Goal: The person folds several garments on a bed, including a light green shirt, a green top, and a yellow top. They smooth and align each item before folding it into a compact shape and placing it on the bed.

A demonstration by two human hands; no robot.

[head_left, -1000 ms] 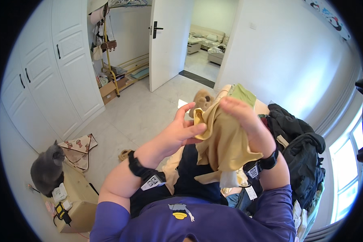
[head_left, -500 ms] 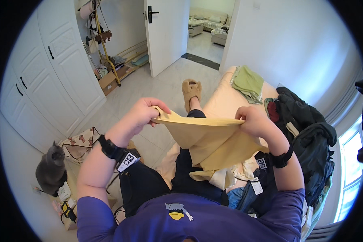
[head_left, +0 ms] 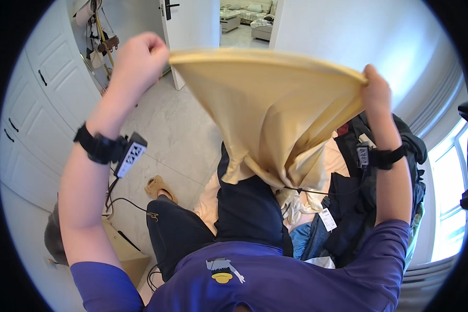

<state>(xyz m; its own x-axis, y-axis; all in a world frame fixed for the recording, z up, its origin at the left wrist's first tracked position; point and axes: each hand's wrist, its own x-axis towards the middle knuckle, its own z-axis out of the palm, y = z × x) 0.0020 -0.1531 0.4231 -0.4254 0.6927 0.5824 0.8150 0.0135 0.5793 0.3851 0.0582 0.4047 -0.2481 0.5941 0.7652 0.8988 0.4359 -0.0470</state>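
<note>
A pale yellow piece of cloth (head_left: 265, 99), perhaps a garment, hangs stretched out in front of me above my lap. Its top edge runs taut between my hands, while the lower part falls in loose, bunched folds. My left hand (head_left: 143, 60) is raised, its fingers closed on the upper left corner. On the other side my right hand (head_left: 375, 93) grips the upper right end. Both hands are slightly blurred. Beneath the cloth are my dark trousers (head_left: 249, 213) and a crumpled cream cloth (head_left: 296, 205) on the bed.
Dark clothes (head_left: 418, 151) are heaped on the bed to my right, with blue jeans (head_left: 300, 240) and a white tag (head_left: 327, 219) nearer me. A grey cat (head_left: 53, 236) sits at the left, partly behind my arm. White wardrobe doors (head_left: 41, 119) line the left wall. A cable (head_left: 125, 199) trails beside my leg.
Both hands have risen and moved farther apart, pulling the yellow cloth higher and wider. It now covers the view of the green cloth on the bed. My head view has shifted a little.
</note>
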